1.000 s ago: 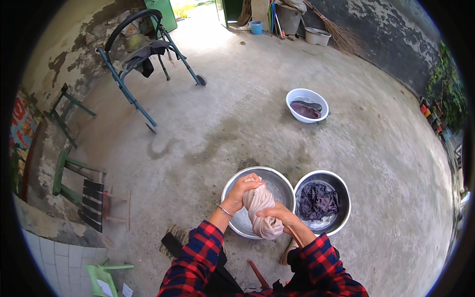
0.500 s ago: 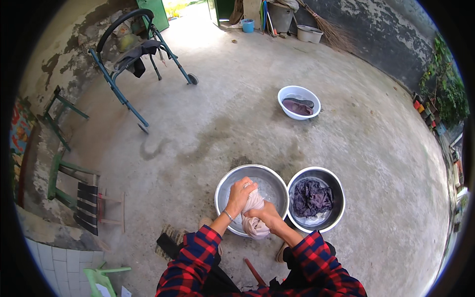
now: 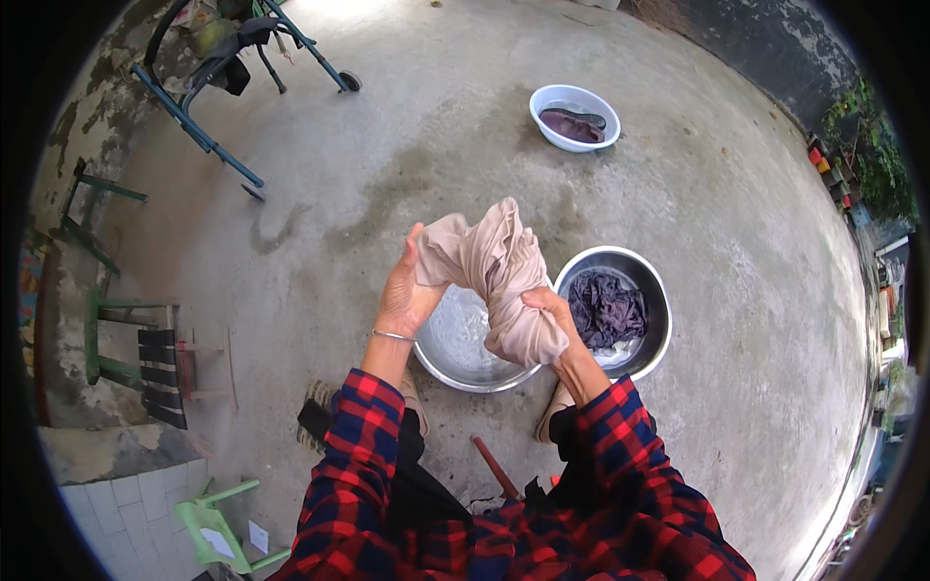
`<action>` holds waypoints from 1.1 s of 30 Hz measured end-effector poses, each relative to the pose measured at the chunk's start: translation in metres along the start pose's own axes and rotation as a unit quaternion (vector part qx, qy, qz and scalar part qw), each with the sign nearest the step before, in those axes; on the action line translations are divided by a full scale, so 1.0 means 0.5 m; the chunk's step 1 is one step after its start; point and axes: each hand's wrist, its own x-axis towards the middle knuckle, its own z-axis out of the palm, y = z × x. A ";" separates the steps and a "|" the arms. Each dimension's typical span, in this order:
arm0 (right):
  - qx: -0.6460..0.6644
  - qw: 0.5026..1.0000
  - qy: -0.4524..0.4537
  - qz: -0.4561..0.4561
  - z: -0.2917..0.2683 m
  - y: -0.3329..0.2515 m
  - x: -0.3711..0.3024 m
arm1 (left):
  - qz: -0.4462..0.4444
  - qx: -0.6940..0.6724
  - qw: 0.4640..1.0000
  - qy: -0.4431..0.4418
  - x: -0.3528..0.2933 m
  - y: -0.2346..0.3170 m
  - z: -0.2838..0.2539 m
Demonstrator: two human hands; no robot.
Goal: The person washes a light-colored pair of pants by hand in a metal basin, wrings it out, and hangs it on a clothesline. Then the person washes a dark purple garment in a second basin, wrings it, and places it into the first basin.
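Both my hands hold a wet beige cloth (image 3: 499,276) up above a metal basin (image 3: 455,344) with water in it. My left hand (image 3: 407,290) grips the cloth's upper left end. My right hand (image 3: 547,308) clasps its twisted lower part. A second metal basin (image 3: 654,290) just to the right holds a dark purple cloth (image 3: 605,308). My sleeves are red and dark blue plaid.
A white plastic basin (image 3: 572,102) with dark clothes sits farther out on the concrete floor. A blue metal walking frame (image 3: 218,87) stands at the upper left. Green wooden stools (image 3: 116,334) line the left wall. A small green plastic stool (image 3: 218,533) is at lower left.
The beige cloth has been lifted out of the left metal basin and now hangs higher between my hands. The view has moved closer to the basins.
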 end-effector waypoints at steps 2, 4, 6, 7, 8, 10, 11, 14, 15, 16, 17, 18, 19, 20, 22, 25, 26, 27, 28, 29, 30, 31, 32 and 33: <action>0.048 0.997 -0.064 0.021 0.014 -0.002 0.005 | -0.076 0.008 0.996 -0.049 -0.015 -0.017 0.009; 0.045 0.994 -0.079 0.053 -0.013 0.007 0.007 | -0.156 0.028 0.984 -0.078 -0.024 -0.040 0.021; 0.057 0.990 -0.096 0.090 -0.022 0.012 0.006 | -0.173 0.070 0.980 -0.072 -0.028 -0.041 0.014; 0.061 0.988 -0.099 0.097 -0.019 0.013 0.003 | -0.181 0.090 0.977 -0.070 -0.027 -0.040 0.009; 0.064 0.987 -0.103 0.105 -0.014 0.013 0.000 | -0.181 0.108 0.973 -0.091 -0.023 -0.034 -0.010; 0.087 0.974 -0.140 0.155 -0.008 -0.005 0.001 | -0.177 0.130 0.972 -0.086 -0.014 -0.039 -0.005; 0.099 0.966 -0.159 0.180 -0.009 -0.010 0.002 | -0.175 0.141 0.971 -0.084 -0.012 -0.042 -0.005; 0.061 0.983 -0.080 0.152 -0.003 0.021 -0.003 | -0.108 0.110 0.988 -0.027 -0.013 -0.043 -0.004; 0.049 0.988 -0.036 0.140 0.007 0.025 -0.006 | -0.075 0.108 0.991 -0.011 -0.009 -0.041 0.008; 0.047 0.988 -0.044 0.141 -0.008 0.030 0.003 | -0.047 0.113 0.992 0.024 -0.006 -0.038 0.017; 0.056 0.988 -0.039 0.137 -0.008 0.026 0.006 | -0.032 0.105 0.993 0.045 -0.004 -0.035 0.020; 0.066 0.988 -0.035 0.134 0.003 0.021 0.011 | -0.016 0.099 0.993 0.066 -0.003 -0.029 0.019; 0.075 0.988 -0.032 0.131 0.011 0.019 0.015 | 0.000 0.092 0.992 0.088 -0.002 -0.025 0.018; 0.081 0.991 0.041 0.102 0.015 0.023 0.016 | 0.033 0.097 0.989 0.109 -0.001 -0.025 0.012; 0.124 0.990 0.036 0.054 0.009 0.018 0.018 | 0.053 0.150 0.981 0.111 -0.001 -0.019 0.004; 0.096 0.994 0.048 -0.019 -0.007 0.020 0.027 | 0.062 0.137 0.982 0.112 -0.002 -0.022 0.014; 0.053 0.995 0.069 -0.044 -0.009 0.024 0.030 | 0.062 0.117 0.985 0.112 -0.003 -0.027 0.020; 0.011 0.994 0.089 -0.069 -0.008 0.027 0.032 | 0.051 0.109 0.986 0.116 -0.004 -0.033 0.023; 0.021 0.990 0.114 -0.084 -0.004 0.029 0.029 | 0.039 0.101 0.987 0.120 -0.006 -0.041 0.025; 0.012 0.990 0.119 -0.075 -0.014 0.029 0.027 | 0.028 0.093 0.988 0.124 -0.008 -0.044 0.025; 0.002 0.990 0.123 -0.067 -0.024 0.022 0.023 | 0.008 0.084 0.990 0.112 -0.006 -0.050 0.020; -0.008 0.990 0.128 -0.059 -0.032 0.018 0.021 | -0.006 0.076 0.992 0.100 -0.003 -0.055 0.015; -0.010 0.987 0.150 -0.049 -0.038 0.012 0.020 | -0.021 0.068 0.994 0.088 -0.001 -0.060 0.011; -0.037 0.985 0.151 -0.077 -0.040 0.009 0.021 | -0.036 0.061 0.995 0.076 0.000 -0.061 0.015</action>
